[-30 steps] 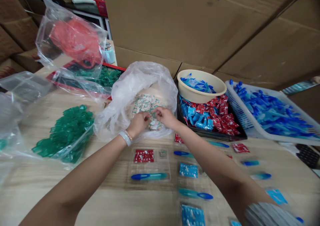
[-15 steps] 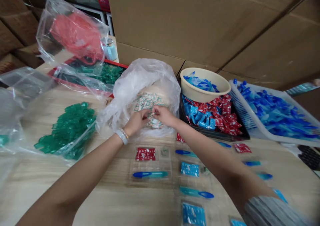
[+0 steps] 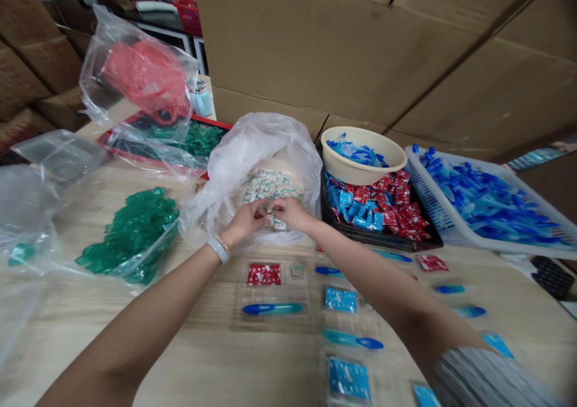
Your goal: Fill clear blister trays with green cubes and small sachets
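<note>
At the far left, a crumpled clear plastic bag [image 3: 27, 226] drooping over the pale wooden bench [image 3: 180, 353]; just right of it, a heap of translucent green plastic pieces [image 3: 135, 235] spilling from a clear wrapper. Behind those, a clear bag with a red-pink mass inside [image 3: 144, 79], beside a red-rimmed tray [image 3: 211, 124] of green pieces. At centre, a clear plastic sack [image 3: 265, 136] folded open around a pile of small white-and-green sachets [image 3: 270, 187]. Over the near edge of that pile, the left hand [image 3: 243, 223], with a white wristband [image 3: 219, 249], and the right hand [image 3: 293, 213], both curled and almost touching, pinching a single white-and-green sachet [image 3: 273, 220] between them. Below the hands, a clear blister tray [image 3: 270, 293] holding a red sachet [image 3: 264, 274] and a blue-and-teal stick [image 3: 273, 308]. Further right, a cream plastic basin [image 3: 360, 145] of blue pieces, resting on a black tray [image 3: 383, 241] heaped with red and blue sachets, and then a white slotted plastic basket [image 3: 433, 184] full of blue pieces. Along the right forearm's end, a grey knitted sleeve [image 3: 487, 377].
</note>
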Demonstrator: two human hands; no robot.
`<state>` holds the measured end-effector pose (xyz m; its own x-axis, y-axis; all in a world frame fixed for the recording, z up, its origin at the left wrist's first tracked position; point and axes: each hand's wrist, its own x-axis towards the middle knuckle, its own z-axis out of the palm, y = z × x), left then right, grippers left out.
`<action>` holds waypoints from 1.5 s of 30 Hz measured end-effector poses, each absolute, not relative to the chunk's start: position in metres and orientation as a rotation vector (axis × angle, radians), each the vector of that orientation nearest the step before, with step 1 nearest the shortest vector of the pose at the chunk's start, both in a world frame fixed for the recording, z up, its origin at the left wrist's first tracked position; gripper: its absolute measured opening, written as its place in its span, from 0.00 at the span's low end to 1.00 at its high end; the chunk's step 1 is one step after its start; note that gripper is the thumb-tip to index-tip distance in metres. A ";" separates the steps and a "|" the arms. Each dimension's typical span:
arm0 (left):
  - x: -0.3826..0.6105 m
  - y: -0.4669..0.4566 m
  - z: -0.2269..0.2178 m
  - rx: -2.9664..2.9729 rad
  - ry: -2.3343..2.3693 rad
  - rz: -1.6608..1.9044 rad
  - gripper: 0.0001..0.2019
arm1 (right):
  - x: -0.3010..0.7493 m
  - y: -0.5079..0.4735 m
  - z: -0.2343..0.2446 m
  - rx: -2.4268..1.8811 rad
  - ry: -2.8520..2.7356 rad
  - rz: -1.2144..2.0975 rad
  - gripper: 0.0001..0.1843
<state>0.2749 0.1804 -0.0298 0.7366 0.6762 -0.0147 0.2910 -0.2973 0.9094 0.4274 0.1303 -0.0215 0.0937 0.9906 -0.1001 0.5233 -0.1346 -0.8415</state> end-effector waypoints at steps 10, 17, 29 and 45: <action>0.260 0.176 -0.031 2.051 0.956 0.430 0.09 | 0.412 0.131 -0.026 -1.744 -1.536 0.991 0.10; 0.255 0.178 -0.023 2.267 1.043 0.439 0.09 | 0.435 0.170 -0.021 -1.999 -1.818 0.186 0.12; 0.253 0.181 -0.018 2.301 1.038 0.339 0.07 | 0.458 0.183 -0.019 -2.008 -1.858 0.390 0.08; 0.249 0.196 -0.019 2.274 0.861 0.327 0.07 | 0.464 0.200 -0.009 -1.701 -2.440 0.415 0.14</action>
